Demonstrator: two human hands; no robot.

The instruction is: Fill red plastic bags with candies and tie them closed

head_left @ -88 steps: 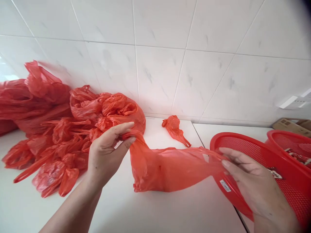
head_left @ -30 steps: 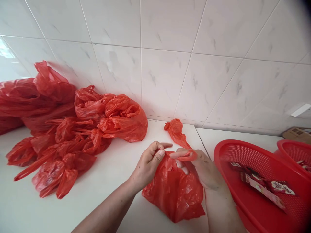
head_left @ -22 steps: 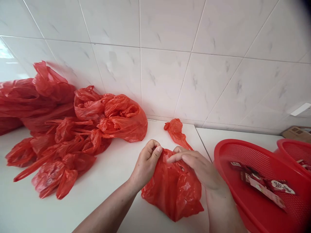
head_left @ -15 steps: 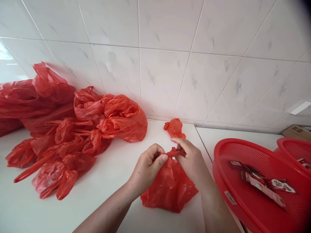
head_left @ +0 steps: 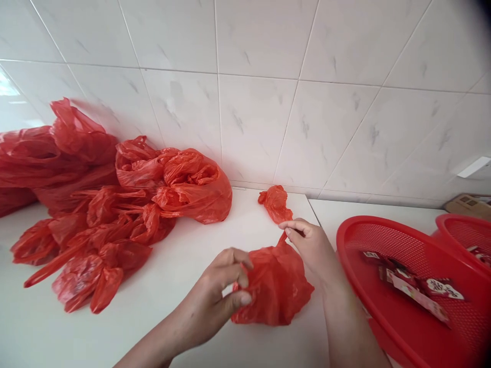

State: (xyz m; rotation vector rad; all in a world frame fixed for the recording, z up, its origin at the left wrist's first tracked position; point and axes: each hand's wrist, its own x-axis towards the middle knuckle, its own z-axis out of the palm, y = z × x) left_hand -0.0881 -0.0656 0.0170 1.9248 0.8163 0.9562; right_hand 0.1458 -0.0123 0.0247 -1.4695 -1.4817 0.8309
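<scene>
A thin red plastic bag (head_left: pixel 274 286) lies on the white table in front of me, its top gathered. My right hand (head_left: pixel 309 245) pinches one twisted handle of the bag and pulls it up to the right. Over the bag's left side is my left hand (head_left: pixel 220 291), its thumb and forefinger curled near each other with a gap between them. A bit of red plastic shows by its fingertips; whether they grip it is unclear. Behind the bag sits a small crumpled red bag (head_left: pixel 276 203), close to my right fingertips.
Several knotted red bags (head_left: pixel 103 220) are heaped on the table at the left, by the tiled wall (head_left: pixel 257 122). At the right, a red mesh basket (head_left: pixel 383 232) holds small wrapped packets (head_left: pixel 418 291), with another red basket (head_left: pixel 454 222) behind.
My hands have moved apart. The left has come down and left, away from the bag's top; the right has moved slightly right with a handle. The bag now looks more bunched.
</scene>
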